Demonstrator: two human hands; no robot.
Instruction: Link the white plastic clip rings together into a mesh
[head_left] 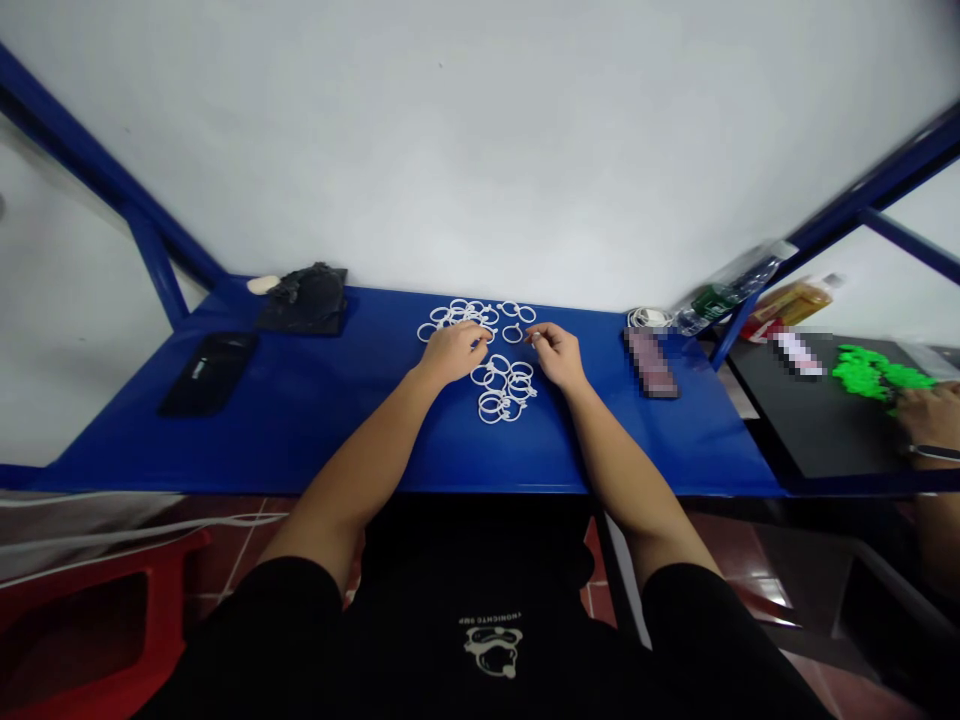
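On the blue table lie several thin white rings with small eyelets, like curtain rings. One heap (459, 310) is at the back, partly covered by my left hand (452, 353). The fingers of that hand are curled together at the heap's right edge, and what they grip is hidden. My right hand (559, 355) is closed in a pinch, with a small pale bit at the fingertips that is too small to name. Between the hands a single white ring (513, 334) lies flat. Nearer to me is a second group of rings (493, 405), overlapping one another.
To the left are a black phone (210, 373) and a dark folded item (311, 300). At the right lie a blurred-out phone (651, 362), a white cable (649, 318) and a plastic bottle (731, 285). Another person's hand (930, 412) touches green pieces (870, 372) on a black table.
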